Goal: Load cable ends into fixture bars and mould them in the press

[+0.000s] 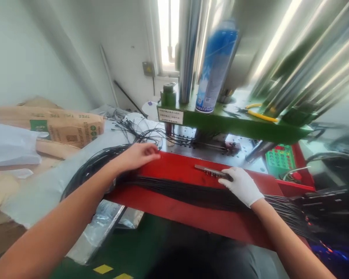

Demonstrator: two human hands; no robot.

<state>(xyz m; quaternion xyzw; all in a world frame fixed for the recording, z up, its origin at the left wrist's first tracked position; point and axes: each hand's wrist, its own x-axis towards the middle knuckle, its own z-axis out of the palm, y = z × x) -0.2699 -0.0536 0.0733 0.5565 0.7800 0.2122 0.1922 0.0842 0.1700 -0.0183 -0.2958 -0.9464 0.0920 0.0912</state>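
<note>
At 4 o'clock from mid-view, over the red surface (170,166), is a slim metal bar (208,170) with a row of small pegs along its near edge. Right hand (243,188), white glove, has its fingers pinching the bar's right end, thumb side hidden in part. Bar sticks out from those fingers toward 9 o'clock, tip slightly up; can't tell if it touches the surface or sits just above it.

Handling, judged by looks: stiff, fairly dense for its size, probably smooth and a bit slippery under a glove, not fragile, though the pegs could snag. Best hold is probably the plain flat sides, clear of the pegs; an end grip likely lets the far tip dip.

Left hand (136,156), bare, is at 10 o'clock from the bar and well apart from it. Its fingers are bent, thumb near the index; can't tell whether they pinch anything. Black cords (189,192) run at 6 o'clock from the bar: thin, likely springy and bendy as a bunch, easiest gripped around the middle. Yellow-handled pliers (263,116) lie at 1 o'clock from the right hand, on the green plate (235,127); blue can (216,66) stands at 10 o'clock from them.
</note>
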